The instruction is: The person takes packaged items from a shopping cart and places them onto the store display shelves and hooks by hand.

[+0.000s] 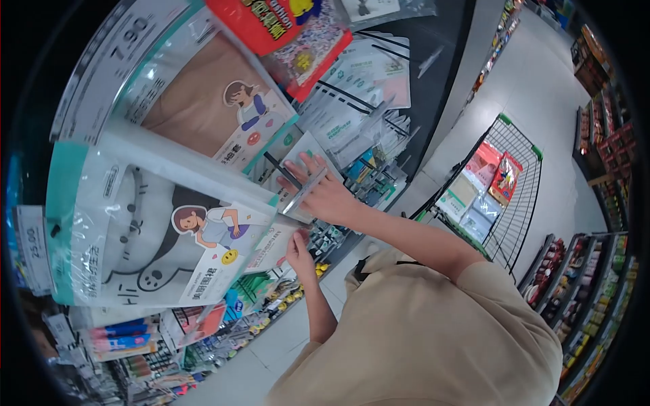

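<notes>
A shopper in a beige shirt [433,331] reaches into a wall of hanging packets in a store aisle, seen from a head-worn camera tilted steeply to one side. The right hand [323,191], near the picture's centre, lies with fingers spread flat on a clear packet [306,177] that hangs from a black peg [283,170], the thumb closing on the packet's lower edge. At about 7 o'clock from it, the left hand [298,252] pinches the bottom corner of a white packet [274,247] between thumb and fingertips. Large teal-trimmed apron packs crowd the frame: one with a cartoon figure [156,233] at 9 o'clock, another with brown cloth [203,101] at 11 o'clock, a price label [128,30] above it. A red packet [271,20] hangs at 12 o'clock. At 3 o'clock from the hands a wire cart [514,196] stands on the pale floor [535,88], holding a red pack [504,177] and several pale ones. Stocked shelves [589,298] line the far side of the aisle at 4 o'clock, and small goods [203,331] fill racks at 7 o'clock.
</notes>
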Tool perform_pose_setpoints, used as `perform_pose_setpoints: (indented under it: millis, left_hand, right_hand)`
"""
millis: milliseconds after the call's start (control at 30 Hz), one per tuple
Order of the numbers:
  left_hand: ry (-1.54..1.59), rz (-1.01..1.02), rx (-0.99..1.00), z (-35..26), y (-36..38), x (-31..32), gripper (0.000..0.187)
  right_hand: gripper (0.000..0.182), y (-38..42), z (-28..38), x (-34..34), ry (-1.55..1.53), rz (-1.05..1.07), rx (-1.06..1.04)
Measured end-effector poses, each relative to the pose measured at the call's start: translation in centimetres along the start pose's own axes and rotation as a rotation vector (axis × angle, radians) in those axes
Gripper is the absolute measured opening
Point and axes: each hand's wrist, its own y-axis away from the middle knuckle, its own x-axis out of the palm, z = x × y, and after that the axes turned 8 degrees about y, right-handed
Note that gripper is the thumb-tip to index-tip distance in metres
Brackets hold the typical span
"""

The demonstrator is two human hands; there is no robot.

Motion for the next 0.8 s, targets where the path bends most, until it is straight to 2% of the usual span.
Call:
perform_pose_setpoints:
  millis: [167, 400, 467, 600, 667, 733, 800]
  left_hand:
    - [0.078, 0.051, -0.034, 0.3, 0.6, -0.4, 0.033]
    - [0.047, 0.125, -0.057, -0.3, 0.9, 1.4, 0.032]
    - [0.05, 0.152, -0.061, -0.3, 0.8, 2.1, 0.033]
    - [0.025, 0.238, -0.062, -0.8, 0.9, 4.1, 0.034]
    - [0.019, 0.281, -0.061, -1.1, 0.8, 5.4, 0.035]
    - [0.048, 0.359, -0.084, -1.2, 0.7, 6.9, 0.036]
    - [0.032, 0.4, -0.071, -1.2, 0.8, 8.1, 0.037]
  right_hand:
    - [0.058, -1.4, 0.0, 2.0, 0.023, 0.126, 0.063]
    - [0.059, -1.8, -0.6, 2.7, -0.013, 0.105, 0.125]
    - [0.053, -0.9, -1.2, 2.2, -0.114, 0.078, 0.064]
    - [0.05, 2.5, -3.0, 1.1, -0.078, 0.1, 0.052]
    - [0.038, 4.5, -4.5, -0.7, -0.218, -0.004, 0.023]
    - [0.026, 7.8, -6.6, -1.8, -0.33, -0.081, 0.044]
    - [0.02, 11.7, -8.4, -3.9, -0.345, -0.048, 0.18]
